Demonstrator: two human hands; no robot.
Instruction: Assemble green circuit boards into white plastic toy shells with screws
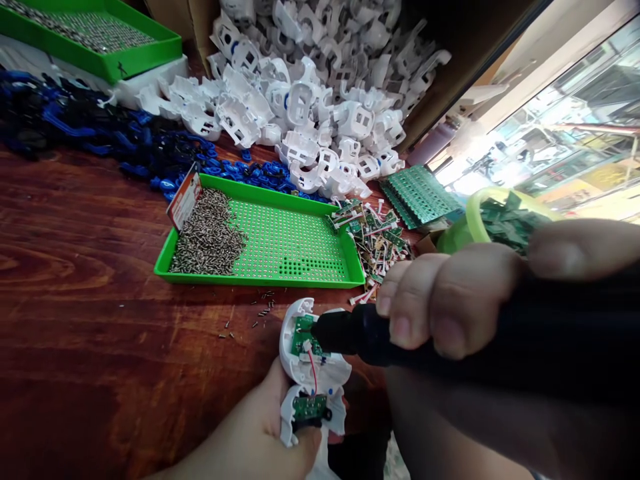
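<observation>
My left hand (270,423) grips a white plastic housing (287,343) near the table's front edge. Inside the housing sit a green circuit board (301,327) and a smaller board (307,405), with a red wire (313,373) running between the two halves. My right hand (450,300) wraps round a black electric screwdriver (370,333), seen from its side. The driver's tip reaches over the upper board, seemingly touching it; the exact contact point is hard to make out.
Behind the housing, a green tray (260,281) holds screws (207,233) and a perforated plate. Loose screws (265,307) lie before it. Farther back are white housings (300,100), blue parts (225,170), wired boards (380,240), stacked green panels (423,193) and a yellow-green basket (473,220).
</observation>
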